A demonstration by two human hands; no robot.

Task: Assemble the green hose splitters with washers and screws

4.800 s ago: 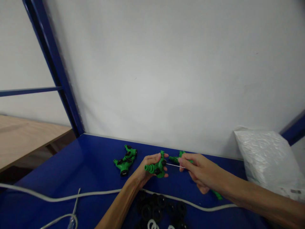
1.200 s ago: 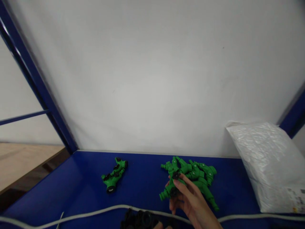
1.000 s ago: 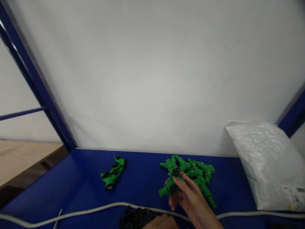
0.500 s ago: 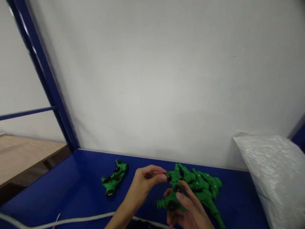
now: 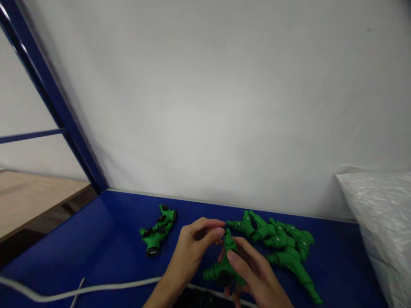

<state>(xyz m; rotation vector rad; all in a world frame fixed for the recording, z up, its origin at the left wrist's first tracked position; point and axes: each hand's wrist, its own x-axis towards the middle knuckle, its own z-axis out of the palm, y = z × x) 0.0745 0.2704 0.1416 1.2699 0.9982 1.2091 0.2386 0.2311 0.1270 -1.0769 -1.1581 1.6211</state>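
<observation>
Green connector [image 5: 221, 270], partly hidden, is gripped in the right hand [image 5: 253, 271] over the blue tabletop [image 5: 105, 239]. The left hand [image 5: 194, 244] nearly closes by the connector's tip; whether it pinches anything I cannot tell. Right edge crops a plastic bag [image 5: 382, 209].

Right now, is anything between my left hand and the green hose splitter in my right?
Nothing visible. Your left hand is right at the upper outlet of the green hose splitter; contact is unclear. Your right hand grips it from the other side. The pile of green splitters lies beyond, to the right.
</observation>
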